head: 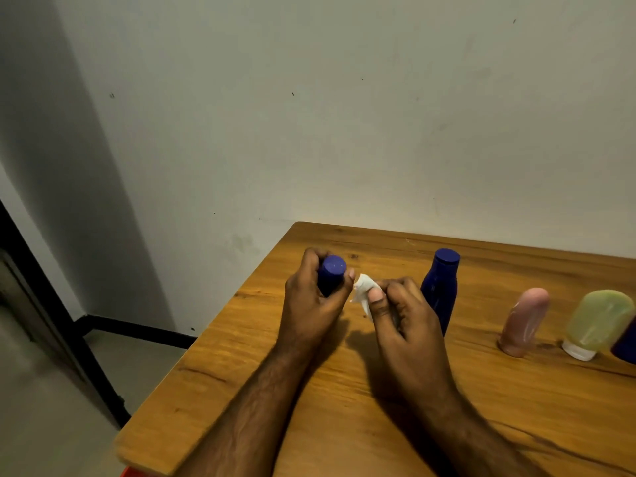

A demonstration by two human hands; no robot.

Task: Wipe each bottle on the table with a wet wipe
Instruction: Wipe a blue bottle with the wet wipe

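Wet wipe beside bottle-gripping left fingers.

Held bottle: dark blue, capped, gripped upright.
Wet wipe: white, crumpled, pinched beside it.
Standing bottles: blue, pink, yellow-green, upright in a row.

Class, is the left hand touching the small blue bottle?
Touching. The head view shows the left hand gripping the small blue bottle, fingers curled round its body below the cap.
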